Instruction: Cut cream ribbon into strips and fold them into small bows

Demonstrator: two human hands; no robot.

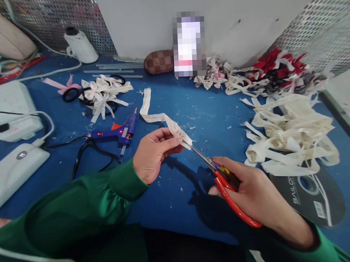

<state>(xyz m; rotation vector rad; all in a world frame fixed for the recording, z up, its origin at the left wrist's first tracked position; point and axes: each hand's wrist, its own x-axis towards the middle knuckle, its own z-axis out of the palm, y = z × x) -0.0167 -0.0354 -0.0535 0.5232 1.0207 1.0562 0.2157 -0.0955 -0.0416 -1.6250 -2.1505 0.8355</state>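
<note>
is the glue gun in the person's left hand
No, the left hand pinches a cream ribbon strip, while the blue glue gun lies on the table beside it.

Cream printed ribbon [163, 118], red-handled scissors [223, 183], blue glue gun [120, 133], blue table [174, 104], green sleeve [88, 208]

A: Where's your glue gun [119, 132]?
B: On the worktop [174, 104], left of your ribbon strip [163, 118].
A: Ribbon pile [291, 133]?
B: Right side, lying on the disc [308, 196]. Bows [103, 91] sit behind the glue gun.
</note>
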